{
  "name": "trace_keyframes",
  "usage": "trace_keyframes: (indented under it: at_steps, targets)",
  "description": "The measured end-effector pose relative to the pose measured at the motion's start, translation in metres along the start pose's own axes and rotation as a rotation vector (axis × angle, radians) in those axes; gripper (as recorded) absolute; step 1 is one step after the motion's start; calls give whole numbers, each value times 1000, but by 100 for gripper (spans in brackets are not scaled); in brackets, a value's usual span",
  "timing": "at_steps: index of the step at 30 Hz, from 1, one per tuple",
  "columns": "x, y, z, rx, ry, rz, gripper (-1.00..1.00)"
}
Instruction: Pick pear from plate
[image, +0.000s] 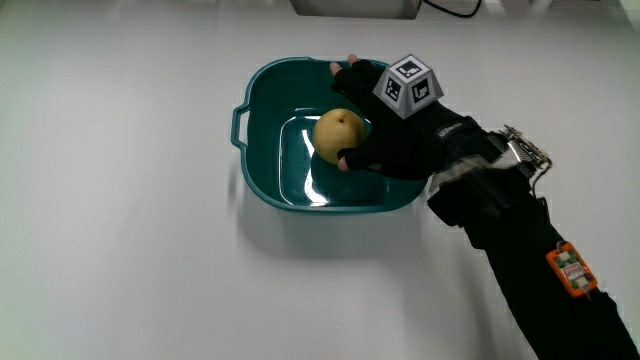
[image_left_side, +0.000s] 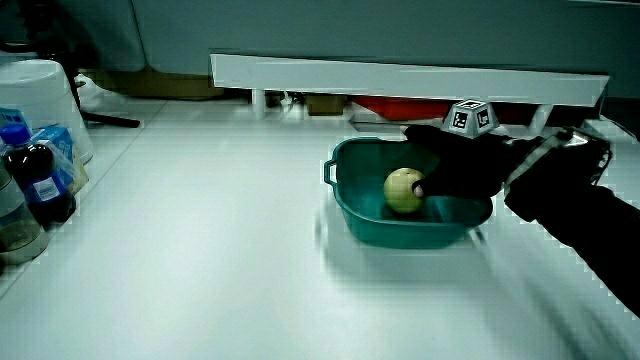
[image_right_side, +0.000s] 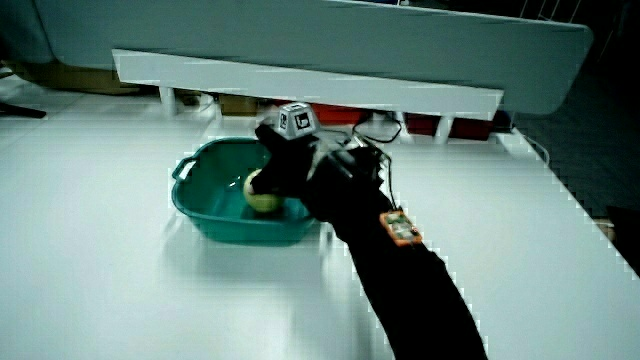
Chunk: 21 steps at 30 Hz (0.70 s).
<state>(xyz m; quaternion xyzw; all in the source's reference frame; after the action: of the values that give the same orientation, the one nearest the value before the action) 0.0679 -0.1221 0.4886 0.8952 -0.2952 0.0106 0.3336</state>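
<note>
**As Gloved Hand Wraps Pear, Teal Basin Holds the Middle of a Bare White Table**

Where the main view looks straight down, the white table (image: 120, 220) fills nearly the whole frame, smooth and matte, with a soft shadow around the teal basin (image: 262, 80) near the frame's centre. The basin's glossy floor throws back pale glints, and a small handle (image: 238, 125) juts from its rim.

The pear (image: 337, 133), round and yellow, lies inside the basin. The hand (image: 385, 150) reaches in over the rim nearest the forearm (image: 520, 250), its fingers curled around the pear and pressed against its skin. Whether the fruit has left the basin's floor cannot be told. The patterned cube (image: 408, 86) sits on the back of the glove, and a small orange tag (image: 570, 270) is fixed to the sleeve.

In both side views the same grasp shows: pear (image_left_side: 403, 190) against the black glove (image_left_side: 455, 170), and again pear (image_right_side: 262, 200) half hidden by the hand (image_right_side: 285, 165).

A low white partition (image_left_side: 400, 75) closes off the table, farther from the person than the basin, with dark clutter and a red shape beneath it. In a side view a white bucket (image_left_side: 35, 95) and a dark bottle (image_left_side: 35, 185) with a blue cap stand at the table's edge, well apart from the basin.
</note>
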Motion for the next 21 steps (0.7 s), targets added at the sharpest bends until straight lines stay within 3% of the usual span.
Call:
trace_keyframes:
  at_steps: [1, 5, 9, 11, 15, 21]
  targets:
    - [-1, 5, -3, 6, -14, -24, 0]
    - [-10, 17, -7, -45, -6, -2, 0]
    - [-14, 23, -14, -52, -17, -15, 0]
    - [-17, 23, -17, -28, -11, -7, 0]
    - [-20, 29, -27, 6, -70, -69, 0]
    - [-18, 29, -27, 17, -65, -79, 32]
